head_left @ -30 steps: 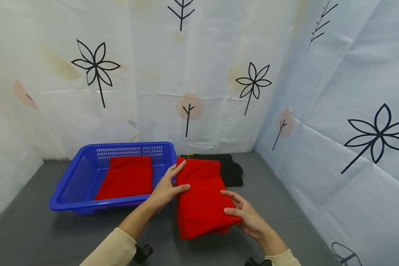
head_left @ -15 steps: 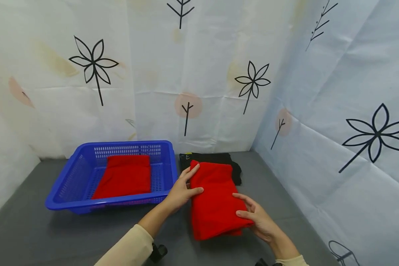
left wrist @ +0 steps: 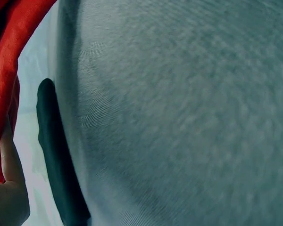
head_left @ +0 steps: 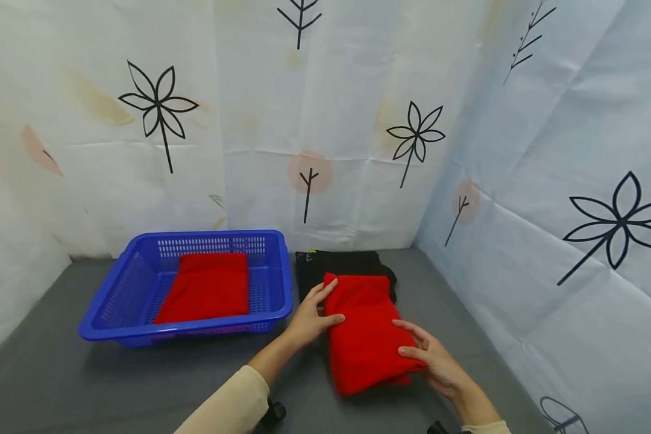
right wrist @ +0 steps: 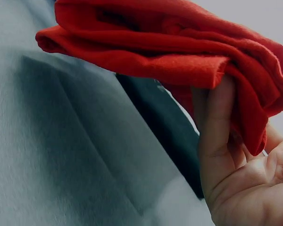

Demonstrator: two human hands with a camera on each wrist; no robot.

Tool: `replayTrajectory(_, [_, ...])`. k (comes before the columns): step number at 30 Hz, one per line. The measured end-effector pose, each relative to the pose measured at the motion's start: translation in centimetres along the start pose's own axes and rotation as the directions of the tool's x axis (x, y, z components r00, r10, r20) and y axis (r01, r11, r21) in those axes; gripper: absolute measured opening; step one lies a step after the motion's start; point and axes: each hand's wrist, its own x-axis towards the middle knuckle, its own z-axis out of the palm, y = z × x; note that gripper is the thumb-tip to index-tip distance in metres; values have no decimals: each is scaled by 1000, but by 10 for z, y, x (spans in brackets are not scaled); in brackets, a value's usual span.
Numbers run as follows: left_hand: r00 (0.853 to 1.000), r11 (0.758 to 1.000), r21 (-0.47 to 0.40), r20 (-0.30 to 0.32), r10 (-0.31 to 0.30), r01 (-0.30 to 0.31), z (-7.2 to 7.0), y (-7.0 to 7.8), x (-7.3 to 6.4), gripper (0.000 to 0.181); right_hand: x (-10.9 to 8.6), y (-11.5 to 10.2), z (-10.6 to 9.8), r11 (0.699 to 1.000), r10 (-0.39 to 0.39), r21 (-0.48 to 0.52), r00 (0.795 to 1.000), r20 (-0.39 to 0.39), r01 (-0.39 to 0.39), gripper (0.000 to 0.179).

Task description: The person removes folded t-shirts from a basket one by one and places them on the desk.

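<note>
Both hands hold a folded red garment [head_left: 366,337] above the grey table, right of the basket. My left hand [head_left: 310,316] grips its left edge, thumb on top and fingers reaching beneath. At the lower right corner, my right hand [head_left: 434,361] pinches the layers between thumb and fingers. Several stacked folds of the red garment [right wrist: 179,56] show in the right wrist view, with the right hand's fingers [right wrist: 217,117] under them. In the left wrist view only a red strip [left wrist: 19,42] and part of the left hand [left wrist: 9,202] appear at the left edge.
A blue plastic basket [head_left: 181,331] stands at the left, with another folded red garment [head_left: 211,286] lying in it. Behind the held garment lies a folded black garment [head_left: 331,262] on the table [head_left: 141,386]. White patterned sheets [head_left: 249,199] enclose the back and sides.
Both hands have carried the red garment to the right and slightly nearer, away from the basket. More of the black garment's left part now shows. The basket has stayed in place.
</note>
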Motion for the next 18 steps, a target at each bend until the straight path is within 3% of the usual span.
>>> replayTrajectory(7, [1000,1000,-14,-13,15,-15,10,-2,6,73,-1,5,-12,1000,17,-4,1000,-23,-17,52])
replayTrajectory(11, [1000,999,-40,-21,16,-17,20,-13,15,73,-3,9,-20,998,28,-56,997,-69,-32,57])
replayTrajectory(18, [1000,998,-65,-3,-3,3,32,-23,17,73,-7,17,-29,991,55,-118,991,-122,-69,64])
